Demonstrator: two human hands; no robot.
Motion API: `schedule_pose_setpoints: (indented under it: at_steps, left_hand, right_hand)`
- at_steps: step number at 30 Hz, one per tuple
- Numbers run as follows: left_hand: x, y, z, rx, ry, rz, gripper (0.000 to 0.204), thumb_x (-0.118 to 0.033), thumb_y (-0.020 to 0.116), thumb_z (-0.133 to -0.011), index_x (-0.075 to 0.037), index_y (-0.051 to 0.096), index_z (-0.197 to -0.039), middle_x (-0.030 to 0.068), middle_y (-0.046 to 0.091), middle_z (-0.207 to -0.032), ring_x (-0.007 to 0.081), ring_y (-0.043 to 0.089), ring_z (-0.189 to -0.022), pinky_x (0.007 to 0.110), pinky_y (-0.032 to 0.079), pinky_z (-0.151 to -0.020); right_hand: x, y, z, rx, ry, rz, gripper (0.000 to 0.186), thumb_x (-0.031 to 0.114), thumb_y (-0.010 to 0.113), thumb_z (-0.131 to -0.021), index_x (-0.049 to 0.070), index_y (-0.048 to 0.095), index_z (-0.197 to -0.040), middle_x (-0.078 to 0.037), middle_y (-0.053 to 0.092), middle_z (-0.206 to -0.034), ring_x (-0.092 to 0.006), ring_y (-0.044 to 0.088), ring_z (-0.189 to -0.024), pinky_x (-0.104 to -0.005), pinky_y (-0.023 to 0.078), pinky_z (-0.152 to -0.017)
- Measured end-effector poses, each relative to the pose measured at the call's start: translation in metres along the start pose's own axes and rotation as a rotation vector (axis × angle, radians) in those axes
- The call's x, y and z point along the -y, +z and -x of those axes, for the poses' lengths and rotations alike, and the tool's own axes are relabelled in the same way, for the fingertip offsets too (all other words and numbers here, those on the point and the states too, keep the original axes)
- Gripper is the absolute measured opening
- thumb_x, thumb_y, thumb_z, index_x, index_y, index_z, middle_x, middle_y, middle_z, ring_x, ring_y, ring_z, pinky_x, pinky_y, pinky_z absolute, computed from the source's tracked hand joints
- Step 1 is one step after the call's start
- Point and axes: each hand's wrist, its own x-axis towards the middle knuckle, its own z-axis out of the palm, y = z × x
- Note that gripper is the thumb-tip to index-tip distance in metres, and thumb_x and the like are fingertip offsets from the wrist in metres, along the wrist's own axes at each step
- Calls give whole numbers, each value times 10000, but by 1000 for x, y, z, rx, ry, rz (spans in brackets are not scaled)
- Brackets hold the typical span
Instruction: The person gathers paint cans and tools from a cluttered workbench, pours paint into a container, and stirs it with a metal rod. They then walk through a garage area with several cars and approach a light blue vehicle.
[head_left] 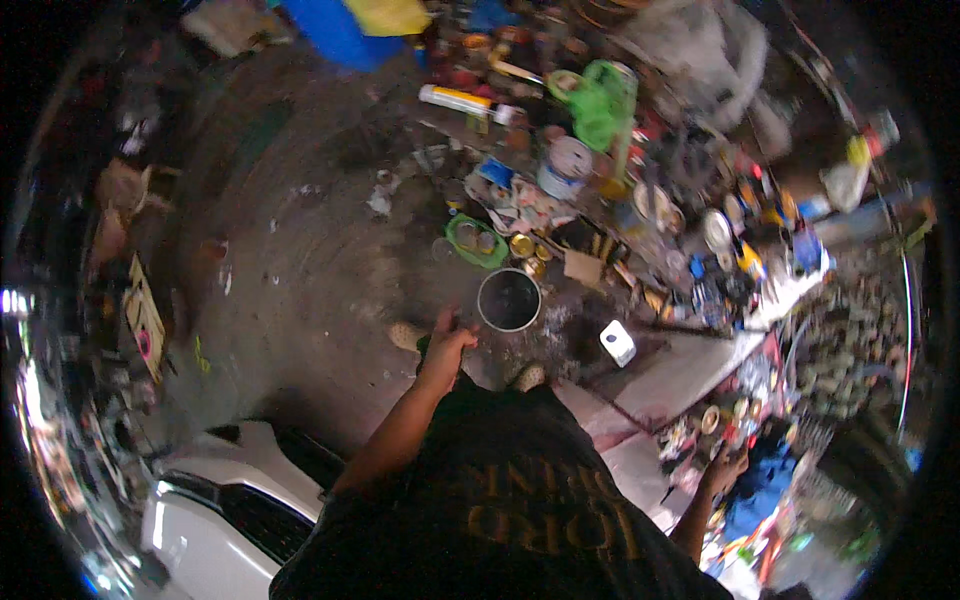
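My left hand (446, 350) hangs over the floor, its fingers loosely bent and a little apart, with nothing visible in them. Just beyond it to the right stands a round metal can (509, 300), open at the top and dark inside. Out to the right, my right hand (724, 470) reaches among a crowded heap of small items, beside a dark blue cloth (765, 478). Blur and clutter hide its fingertips, so I cannot make out whether it grips anything.
Beyond the can lie a green tray (476, 242), a paint bucket (565, 167), a green plastic bag (600, 105) and a white-and-yellow tube (457, 98). A white rectangular container (617, 343) is to the right. A white car (225, 505) stands at the lower left.
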Motion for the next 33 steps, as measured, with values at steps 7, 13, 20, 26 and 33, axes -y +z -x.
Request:
schedule_pose_setpoints:
  at_steps: [7, 13, 20, 26, 33]
  left_hand:
    - [-21, -155, -27, -195, 29, 267, 805, -56, 586, -740, -46, 328, -1503, 98, 566, -1164, 161, 549, -977, 288, 462, -804]
    - [-111, -310, -7, -301, 88, 83, 737, -64, 568, -765, -67, 386, -1479, 82, 573, -1111, 159, 537, -934, 292, 463, -791]
    - [-134, -425, 14, -411, 19, 110, 682, -183, 577, -780, -87, 431, -1440, 41, 552, -1009, 161, 501, -868, 304, 424, -800]
    - [-184, -468, 36, -385, 86, 54, 666, -150, 540, -738, -35, 435, -1385, 41, 523, -955, 139, 477, -813, 277, 420, -726]
    - [-228, -523, 16, -492, 3, 137, 597, -142, 540, -772, -25, 460, -1352, 46, 523, -958, 140, 476, -789, 273, 417, -707]
  right_hand:
    - [292, 53, 78, 428, -461, -622, 605, 122, 735, -868, 3, 407, -1362, -144, 492, -1262, -268, 517, -1127, -414, 431, -1004]
    - [619, 42, 258, 865, -787, -924, 449, 104, 786, -761, 43, 473, -1077, -171, 499, -1293, -285, 500, -1149, -391, 406, -1002]
    - [880, -55, 415, 958, -1630, -821, 477, 247, 811, -747, 62, 543, -1096, -190, 461, -1392, -379, 445, -1287, -467, 398, -1029]
    - [948, -48, 504, 1044, -2057, -742, 661, 328, 752, -774, 87, 506, -1338, -134, 440, -1448, -362, 444, -1281, -478, 374, -1062]
    - [1013, -30, 555, 1013, -2033, -889, 666, 333, 741, -772, 49, 503, -1326, -142, 444, -1426, -366, 422, -1285, -484, 363, -1064]
